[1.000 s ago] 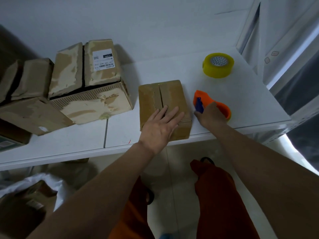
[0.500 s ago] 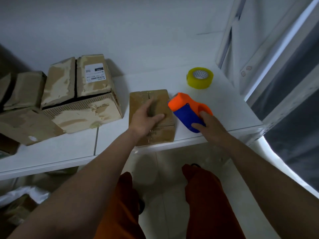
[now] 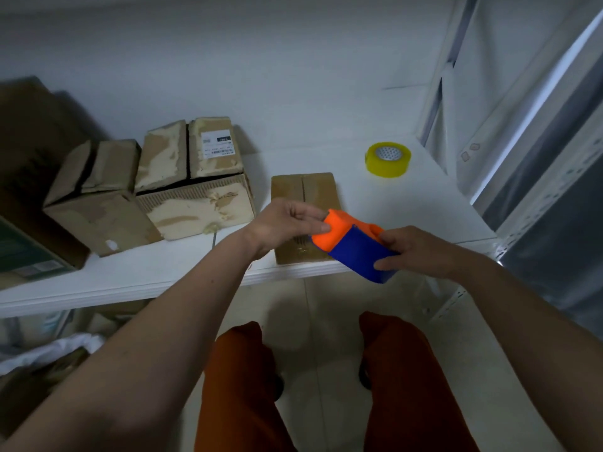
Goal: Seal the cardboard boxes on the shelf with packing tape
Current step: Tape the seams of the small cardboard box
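White shelf (image 3: 375,203) carries three cardboard boxes; the small cardboard box (image 3: 303,190) lies at its front edge, seam upward and seemingly untaped, within reach. Above it, the right hand (image 3: 421,252) grasps the tape dispenser (image 3: 354,246) by its blue body; the left hand (image 3: 290,223) pinches its orange end, presumably to draw tape; spare yellow tape roll (image 3: 387,159) stands apart.

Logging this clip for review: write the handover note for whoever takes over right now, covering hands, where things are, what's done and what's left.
Right hand holds the blue body of the tape dispenser, lifted over the shelf's front edge.
Left hand pinches its orange end.
Small box lies on the shelf behind the hands, flaps closed; no tape seen on its seam.
Yellow tape roll sits at back right.
Done: dispenser picked up.
Left: tape the small box, then the worn boxes on the left.
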